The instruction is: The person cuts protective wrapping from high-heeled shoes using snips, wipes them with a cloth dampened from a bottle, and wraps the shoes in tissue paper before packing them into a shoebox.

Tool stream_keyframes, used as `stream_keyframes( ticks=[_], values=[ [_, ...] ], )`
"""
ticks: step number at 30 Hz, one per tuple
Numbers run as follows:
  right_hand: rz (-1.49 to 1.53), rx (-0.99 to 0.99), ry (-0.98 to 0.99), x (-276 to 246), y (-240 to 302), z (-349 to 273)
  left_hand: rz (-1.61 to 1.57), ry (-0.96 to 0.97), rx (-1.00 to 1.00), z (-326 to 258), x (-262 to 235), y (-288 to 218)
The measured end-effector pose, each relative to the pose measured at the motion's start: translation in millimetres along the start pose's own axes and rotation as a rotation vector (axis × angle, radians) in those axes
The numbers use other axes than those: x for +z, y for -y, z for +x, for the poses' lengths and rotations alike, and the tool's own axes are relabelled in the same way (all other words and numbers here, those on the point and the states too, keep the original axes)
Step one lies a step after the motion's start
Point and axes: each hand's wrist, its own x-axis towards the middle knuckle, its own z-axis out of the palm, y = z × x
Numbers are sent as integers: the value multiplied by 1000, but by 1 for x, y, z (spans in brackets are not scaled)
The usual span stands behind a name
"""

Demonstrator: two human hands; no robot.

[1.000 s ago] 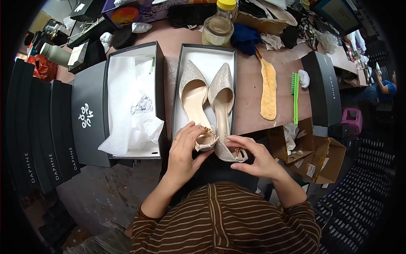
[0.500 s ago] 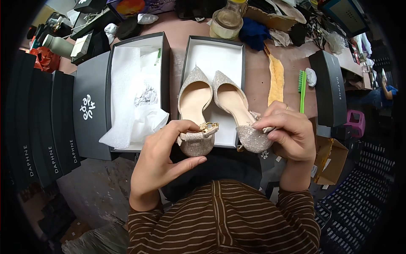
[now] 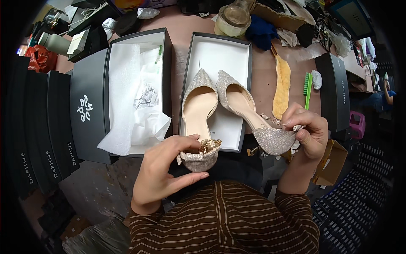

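Two glittery, pointed-toe shoes with beige insoles lie side by side, toes over an open shoebox (image 3: 249, 80). At the heel of the left shoe (image 3: 198, 111), my left hand (image 3: 158, 171) has its fingers inside and its thumb stretched below the heel cup. A gold chain-like trim (image 3: 209, 146) lies across that heel. My right hand (image 3: 312, 132) pinches the end of a glittery strap at the heel of the right shoe (image 3: 275, 141). This heel is swung out to the right, past the box's edge. Part of a jewelled strap (image 3: 270, 120) shows beside it.
Left stands another open box (image 3: 166, 76) with white foam sheet (image 3: 122, 93) and crumpled paper (image 3: 146, 96). Dark shoeboxes (image 3: 59, 118) line the far left. A yellow cloth strip (image 3: 282, 86), green brush (image 3: 308, 91) and upright dark box (image 3: 332, 91) are right. A glass jar (image 3: 232, 21) sits behind.
My right hand has moved right with the right shoe's heel, widening the gap between the heels. My left hand's fingers reach further into the left heel. The whole view has shifted slightly.
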Motion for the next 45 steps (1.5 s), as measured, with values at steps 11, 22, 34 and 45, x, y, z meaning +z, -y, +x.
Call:
stream_keyframes(
  ticks=[11,22,34,45],
  values=[
    [-308,-247,-154,48,-17,-55,461,-137,339,-28,52,24],
    [-691,-808,119,57,0,-82,99,-356,703,-55,76,66],
    [-840,-684,103,58,-26,-64,495,-295,695,-35,58,57],
    [-310,-56,-136,37,-71,-42,472,-295,134,-38,17,24]
  ],
)
